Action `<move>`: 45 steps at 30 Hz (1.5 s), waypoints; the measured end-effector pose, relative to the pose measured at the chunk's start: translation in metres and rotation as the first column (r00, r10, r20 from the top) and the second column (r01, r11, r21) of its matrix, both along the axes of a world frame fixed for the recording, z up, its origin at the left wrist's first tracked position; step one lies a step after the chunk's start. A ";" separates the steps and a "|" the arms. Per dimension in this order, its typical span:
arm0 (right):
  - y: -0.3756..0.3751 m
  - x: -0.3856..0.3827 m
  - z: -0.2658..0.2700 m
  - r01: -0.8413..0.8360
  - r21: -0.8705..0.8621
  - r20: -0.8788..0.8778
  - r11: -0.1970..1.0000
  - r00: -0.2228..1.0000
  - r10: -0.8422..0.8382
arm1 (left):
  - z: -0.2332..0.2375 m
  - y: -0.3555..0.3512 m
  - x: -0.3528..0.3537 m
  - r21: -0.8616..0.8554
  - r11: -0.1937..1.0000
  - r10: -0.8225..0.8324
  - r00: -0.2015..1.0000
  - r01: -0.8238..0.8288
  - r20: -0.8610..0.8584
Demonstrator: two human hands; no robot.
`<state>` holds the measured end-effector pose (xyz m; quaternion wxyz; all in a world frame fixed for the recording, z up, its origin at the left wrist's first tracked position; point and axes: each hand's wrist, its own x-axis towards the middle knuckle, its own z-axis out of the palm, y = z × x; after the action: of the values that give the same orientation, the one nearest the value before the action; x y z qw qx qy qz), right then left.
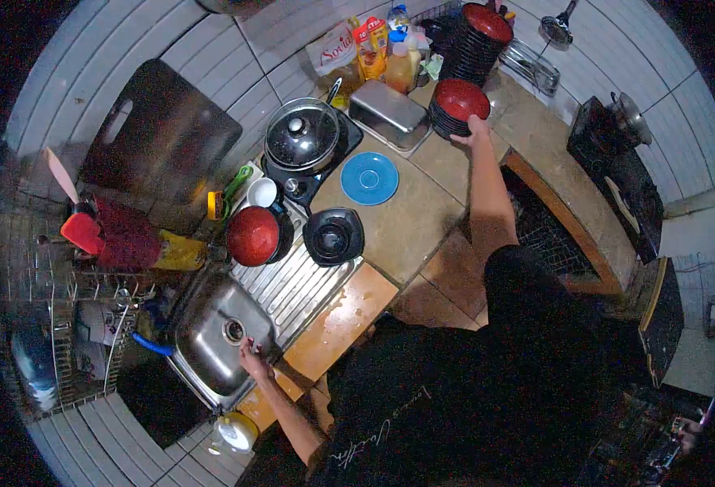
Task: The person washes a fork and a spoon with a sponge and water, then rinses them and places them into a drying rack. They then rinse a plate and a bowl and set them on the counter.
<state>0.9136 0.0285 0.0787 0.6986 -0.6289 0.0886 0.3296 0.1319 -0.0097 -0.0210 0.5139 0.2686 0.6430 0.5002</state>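
Observation:
At the back of the counter, my right hand [474, 133] grips the near rim of a short stack of bowls [462, 99], red inside and black outside. My fingers on the far side of that rim are partly hidden. Over the near edge of the steel sink [211, 304], my left hand [254, 359] hangs with its fingers loosely apart and nothing in them. The sink drain [234, 330] lies just beyond its fingertips. Another red bowl [252, 236] rests on the ridged drainboard [280, 280], beside black square dishes [334, 236] and a white cup [261, 192].
A blue plate [370, 178] lies on the tiled counter [406, 215]. Behind it stand a steel container [388, 114] and a glass-lidded pan [301, 135] on a stove. A tall stack of bowls [473, 53] rises beyond my right hand. A dish rack [89, 341] is at left.

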 end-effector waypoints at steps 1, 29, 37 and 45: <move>0.001 0.004 -0.007 -0.005 -0.002 -0.002 1.000 1.000 0.005 | 0.000 -0.001 -0.001 -0.002 1.000 0.005 1.000 -0.005 -0.002; -0.156 -0.168 -0.019 -0.618 -0.116 -0.065 0.778 0.786 0.615 | 0.028 -0.005 0.051 -0.063 0.993 -0.099 0.995 0.100 0.010; -0.152 -0.189 0.002 0.067 -0.842 0.531 0.535 0.275 0.801 | 0.023 -0.012 0.106 0.056 0.918 -0.389 0.919 0.392 -0.060; -0.151 -0.180 0.017 0.026 -0.808 0.583 0.588 0.173 0.794 | 0.083 -0.030 0.242 0.220 0.662 -0.715 0.692 0.716 -0.101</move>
<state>0.7335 -0.1220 0.0954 0.2089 -0.8900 -0.4043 0.0268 0.3734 -0.0402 0.0616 0.6302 0.5614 0.4215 0.3318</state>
